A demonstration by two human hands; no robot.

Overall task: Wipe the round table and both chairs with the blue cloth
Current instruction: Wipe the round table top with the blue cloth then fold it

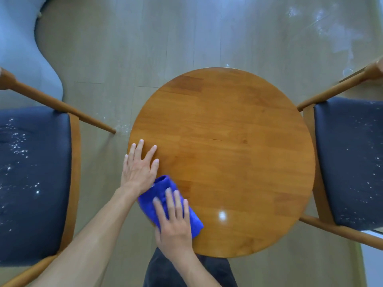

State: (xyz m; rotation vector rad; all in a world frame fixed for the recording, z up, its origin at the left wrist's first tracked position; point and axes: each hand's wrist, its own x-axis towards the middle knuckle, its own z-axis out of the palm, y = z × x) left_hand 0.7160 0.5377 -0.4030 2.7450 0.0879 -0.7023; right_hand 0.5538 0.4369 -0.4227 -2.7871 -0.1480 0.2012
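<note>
The right hand (174,222) lies flat, fingers straight, pressing the bunched bright blue cloth (165,201) onto the round honey-coloured wooden table (228,152), close to its near-left edge. Just beyond the cloth, touching its far end, the left hand (138,168) rests open on the tabletop, fingers spread, beside the left rim. Right of both hands the wood stretches bare to the far rim. Off each side stands a wooden chair with a dark padded seat flecked white: left chair (35,183), right chair (350,162).
</note>
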